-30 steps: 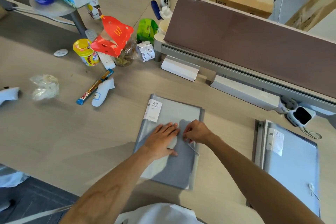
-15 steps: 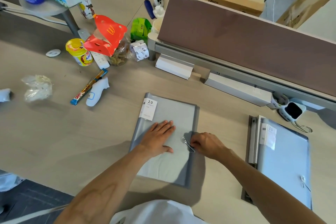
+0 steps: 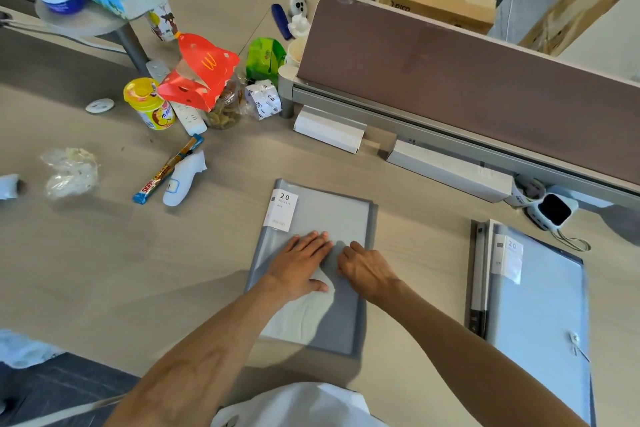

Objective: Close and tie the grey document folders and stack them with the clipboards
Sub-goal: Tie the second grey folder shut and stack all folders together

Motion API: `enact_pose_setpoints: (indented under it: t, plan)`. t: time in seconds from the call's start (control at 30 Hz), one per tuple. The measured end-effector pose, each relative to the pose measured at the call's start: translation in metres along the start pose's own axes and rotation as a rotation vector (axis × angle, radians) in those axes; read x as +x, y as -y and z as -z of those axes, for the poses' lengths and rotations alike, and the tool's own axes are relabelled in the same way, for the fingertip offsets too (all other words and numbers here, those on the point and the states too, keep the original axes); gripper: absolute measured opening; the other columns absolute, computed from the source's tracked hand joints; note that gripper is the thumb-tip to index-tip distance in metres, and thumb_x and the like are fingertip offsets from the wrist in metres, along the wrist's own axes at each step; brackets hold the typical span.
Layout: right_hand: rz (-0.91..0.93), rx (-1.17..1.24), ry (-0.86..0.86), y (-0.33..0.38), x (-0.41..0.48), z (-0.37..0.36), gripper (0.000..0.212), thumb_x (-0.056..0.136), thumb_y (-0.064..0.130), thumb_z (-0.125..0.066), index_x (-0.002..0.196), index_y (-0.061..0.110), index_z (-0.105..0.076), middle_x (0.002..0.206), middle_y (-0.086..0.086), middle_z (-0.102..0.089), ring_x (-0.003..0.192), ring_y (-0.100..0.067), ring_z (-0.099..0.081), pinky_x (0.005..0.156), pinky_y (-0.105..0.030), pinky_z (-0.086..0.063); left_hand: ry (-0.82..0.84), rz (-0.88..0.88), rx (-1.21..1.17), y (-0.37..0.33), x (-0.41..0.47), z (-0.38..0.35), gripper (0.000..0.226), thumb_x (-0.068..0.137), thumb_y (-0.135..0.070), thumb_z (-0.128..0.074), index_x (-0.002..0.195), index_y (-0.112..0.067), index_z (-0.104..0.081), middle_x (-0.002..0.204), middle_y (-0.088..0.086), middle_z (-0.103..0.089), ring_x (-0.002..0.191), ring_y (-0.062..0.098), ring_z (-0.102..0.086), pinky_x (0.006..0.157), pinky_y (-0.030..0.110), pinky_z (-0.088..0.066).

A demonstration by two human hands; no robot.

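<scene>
A closed grey document folder (image 3: 332, 215) with a white "20 pockets" label lies flat on the desk in front of me. My left hand (image 3: 301, 263) presses flat on its cover, fingers stretched out. Just right of it, my right hand (image 3: 363, 267) rests on the cover near the right edge, its fingers curled down over the closure. The tie string is hidden under them. At the right, a second grey folder (image 3: 540, 322) lies closed with its string tie (image 3: 576, 343) wound. It sits on top of the clipboards (image 3: 479, 274), whose edges show along its left side.
A brown desk divider (image 3: 467, 80) runs along the back, with white boxes (image 3: 329, 128) at its foot. Snacks, a red paper box (image 3: 201, 73), a yellow cup (image 3: 149, 104), a white controller (image 3: 181, 180) and a plastic bag (image 3: 69, 173) clutter the left. A small white device (image 3: 554, 211) sits at the right.
My right hand has pulled out to the right with the string, then come back left to the closure beside my left hand. My left hand stays pressed on the folder.
</scene>
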State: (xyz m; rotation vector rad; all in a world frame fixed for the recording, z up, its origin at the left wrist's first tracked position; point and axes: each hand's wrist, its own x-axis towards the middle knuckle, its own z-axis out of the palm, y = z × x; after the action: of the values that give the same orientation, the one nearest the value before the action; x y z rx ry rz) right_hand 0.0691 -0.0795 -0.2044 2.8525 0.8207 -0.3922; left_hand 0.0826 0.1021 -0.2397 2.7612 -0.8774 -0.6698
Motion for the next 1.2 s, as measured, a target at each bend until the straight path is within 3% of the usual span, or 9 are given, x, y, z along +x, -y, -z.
enact_pose_setpoints:
  t: [0.07, 0.2, 0.3, 0.47, 0.67, 0.87, 0.93, 1.03, 1.2]
  plan:
    - [-0.011, -0.004, 0.009, -0.001, 0.009, 0.006, 0.03, 0.046, 0.013, -0.088, 0.069, 0.011, -0.069, 0.064, -0.004, -0.064, 0.061, -0.021, -0.062, 0.036, -0.024, -0.038, 0.005, 0.009, 0.008, 0.0, 0.001, 0.0, 0.094, 0.084, -0.062, -0.053, 0.154, -0.021, -0.004, 0.164, -0.004, 0.003, 0.151, 0.015, 0.007, 0.122, 0.038, 0.003]
    - [-0.139, 0.173, 0.063, -0.013, 0.016, 0.002, 0.022, 0.088, 0.018, -0.057, 0.108, 0.007, -0.059, 0.112, -0.012, -0.057, 0.106, -0.031, -0.054, 0.066, -0.04, -0.047, 0.016, 0.019, -0.01, 0.0, 0.002, 0.0, 0.095, 0.084, -0.061, -0.054, 0.154, -0.022, -0.005, 0.164, -0.004, 0.004, 0.151, 0.015, 0.007, 0.122, 0.038, 0.003]
    - [-0.245, 0.268, -0.003, -0.026, 0.003, -0.007, 0.021, 0.089, 0.026, -0.054, 0.099, 0.008, -0.058, 0.106, -0.01, -0.058, 0.101, -0.03, -0.057, 0.062, -0.04, -0.046, 0.014, 0.021, -0.008, 0.0, 0.001, 0.001, 0.095, 0.084, -0.062, -0.053, 0.155, -0.023, -0.003, 0.164, -0.004, 0.005, 0.151, 0.015, 0.006, 0.122, 0.038, 0.002]
    - [-0.235, 0.317, -0.163, -0.028, -0.026, -0.024, 0.012, 0.082, 0.022, -0.065, 0.076, 0.013, -0.058, 0.084, -0.004, -0.061, 0.075, -0.026, -0.061, 0.041, -0.033, -0.043, 0.019, 0.022, -0.014, -0.001, 0.001, 0.0, 0.093, 0.086, -0.061, -0.051, 0.155, -0.022, -0.002, 0.164, -0.004, 0.006, 0.151, 0.015, 0.007, 0.122, 0.039, 0.001]
    - [-0.248, 0.359, -0.139, -0.014, -0.038, -0.026, 0.02, 0.073, 0.001, -0.068, 0.073, 0.015, -0.054, 0.078, -0.002, -0.058, 0.068, -0.023, -0.058, 0.041, -0.03, -0.034, 0.022, 0.023, 0.004, -0.001, 0.002, 0.0, 0.092, 0.086, -0.062, -0.049, 0.154, -0.022, -0.002, 0.164, -0.003, 0.005, 0.151, 0.016, 0.007, 0.123, 0.039, 0.0]
    - [-0.202, 0.356, -0.107, -0.01, -0.041, -0.02, 0.024, 0.067, -0.009, -0.062, 0.081, 0.01, -0.06, 0.082, -0.007, -0.061, 0.071, -0.029, -0.062, 0.041, -0.034, -0.044, 0.022, 0.03, 0.021, -0.003, 0.001, 0.001, 0.092, 0.086, -0.063, -0.048, 0.154, -0.021, -0.002, 0.164, -0.003, 0.005, 0.151, 0.016, 0.007, 0.122, 0.04, -0.001]
    - [-0.19, 0.362, -0.127, -0.005, -0.042, -0.018, 0.013, 0.078, 0.003, -0.05, 0.082, 0.009, -0.061, 0.082, -0.008, -0.063, 0.073, -0.03, -0.063, 0.043, -0.034, -0.045, 0.025, 0.033, 0.021, -0.004, 0.001, 0.002, 0.092, 0.087, -0.062, -0.048, 0.154, -0.021, -0.001, 0.164, -0.003, 0.006, 0.151, 0.016, 0.007, 0.123, 0.04, -0.001]
    - [-0.266, 0.414, -0.167, -0.001, -0.041, -0.021, 0.04, 0.087, 0.027, -0.027, 0.083, 0.009, -0.062, 0.086, -0.008, -0.063, 0.082, -0.029, -0.062, 0.049, -0.036, -0.045, 0.023, 0.032, 0.012, -0.005, 0.001, 0.003, 0.092, 0.087, -0.061, -0.049, 0.154, -0.02, -0.003, 0.164, -0.002, 0.005, 0.151, 0.017, 0.006, 0.122, 0.04, -0.001]
    - [-0.391, 0.498, -0.087, 0.003, -0.039, -0.018, 0.025, 0.094, 0.03, -0.048, 0.094, 0.011, -0.064, 0.102, -0.005, -0.062, 0.101, -0.024, -0.056, 0.069, -0.039, -0.05, 0.031, 0.035, 0.009, -0.005, 0.0, 0.002, 0.092, 0.087, -0.061, -0.05, 0.154, -0.02, -0.003, 0.164, -0.002, 0.005, 0.151, 0.017, 0.006, 0.122, 0.041, -0.001]
